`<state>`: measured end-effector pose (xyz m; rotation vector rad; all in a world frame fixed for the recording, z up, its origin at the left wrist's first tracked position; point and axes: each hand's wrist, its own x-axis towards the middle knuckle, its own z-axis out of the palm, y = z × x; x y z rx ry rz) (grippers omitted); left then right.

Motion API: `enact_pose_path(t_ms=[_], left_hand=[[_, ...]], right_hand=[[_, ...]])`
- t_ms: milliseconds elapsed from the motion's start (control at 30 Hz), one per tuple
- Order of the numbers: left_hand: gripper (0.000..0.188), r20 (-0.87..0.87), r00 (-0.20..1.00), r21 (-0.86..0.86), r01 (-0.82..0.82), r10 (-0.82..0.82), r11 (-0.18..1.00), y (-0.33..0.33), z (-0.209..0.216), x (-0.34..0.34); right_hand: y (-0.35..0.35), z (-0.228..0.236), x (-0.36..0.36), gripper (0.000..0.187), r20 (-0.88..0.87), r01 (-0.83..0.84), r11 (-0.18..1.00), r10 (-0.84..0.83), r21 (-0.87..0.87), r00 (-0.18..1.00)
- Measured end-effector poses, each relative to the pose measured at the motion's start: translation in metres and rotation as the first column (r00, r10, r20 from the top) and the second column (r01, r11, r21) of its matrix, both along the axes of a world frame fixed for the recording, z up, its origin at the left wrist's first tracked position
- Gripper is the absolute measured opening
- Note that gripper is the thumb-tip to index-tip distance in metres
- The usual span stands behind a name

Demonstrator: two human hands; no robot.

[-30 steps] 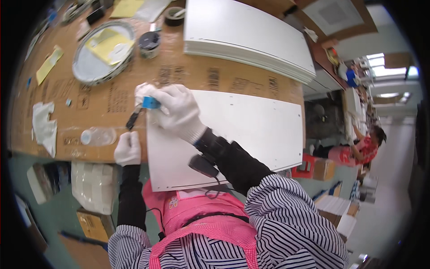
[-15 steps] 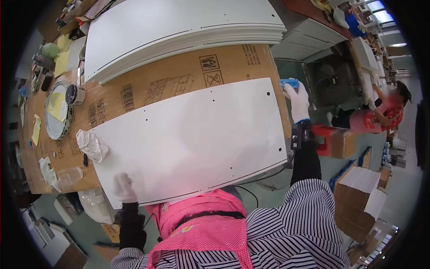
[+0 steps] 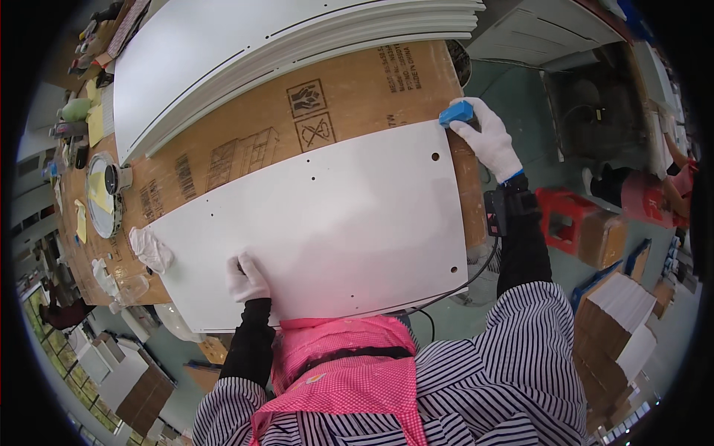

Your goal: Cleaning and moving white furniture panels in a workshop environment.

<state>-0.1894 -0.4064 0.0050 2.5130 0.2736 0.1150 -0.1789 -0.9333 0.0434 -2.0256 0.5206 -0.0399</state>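
Note:
A large white panel (image 3: 357, 215) with small drilled holes lies flat in front of me on a cardboard-covered table. My right hand (image 3: 491, 141), in a white glove, grips a small blue block (image 3: 456, 113) between thumb and fingers at the panel's far right corner. Over the panel's near left part is my left hand (image 3: 247, 278), also gloved, with its fingers curled in. A dark spot shows between its fingers; whether it holds anything is hidden. A crumpled white cloth (image 3: 151, 250) rests at the panel's left edge.
Beyond the panel stands a stack of white panels (image 3: 297, 37) on the cardboard (image 3: 245, 123). A round lid (image 3: 102, 215) and a small can (image 3: 117, 178) sit at the left. On the right are a red stool (image 3: 559, 217), a cable (image 3: 476, 276) and another person.
My right hand has brought the blue block from beyond the panel's edge onto its far right corner. My left hand has moved right and farther in over the panel. The view has shifted.

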Motion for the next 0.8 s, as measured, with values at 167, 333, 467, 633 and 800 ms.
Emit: enact_pose_path(t_ms=[167,333,467,633,800], left_hand=[[0.032,0.007,1.0,-0.004,-0.017,0.017,1.0,-0.008,0.003,0.003],[0.033,-0.004,1.0,0.067,-0.005,0.006,0.998,0.004,-0.001,0.003],[0.033,0.014,1.0,0.078,0.005,-0.006,0.997,0.003,-0.004,0.004],[0.033,0.021,1.0,0.091,0.018,-0.02,0.996,0.002,-0.004,0.003],[0.034,0.044,0.999,0.147,0.02,-0.027,0.989,0.002,-0.003,0.004]], right_hand=[[-0.006,-0.009,0.007,0.032,0.053,-0.018,0.998,0.021,-0.054,0.998],[-0.002,-0.005,0.007,0.032,0.03,-0.038,0.999,0.038,0.013,0.999],[-0.005,-0.011,0.007,0.031,0.083,-0.022,0.999,0.019,0.027,0.996],[-0.003,-0.004,0.005,0.032,0.027,-0.041,0.999,0.04,0.034,0.999],[-0.004,-0.009,0.007,0.032,0.062,0.015,1.0,-0.016,0.008,0.998]])
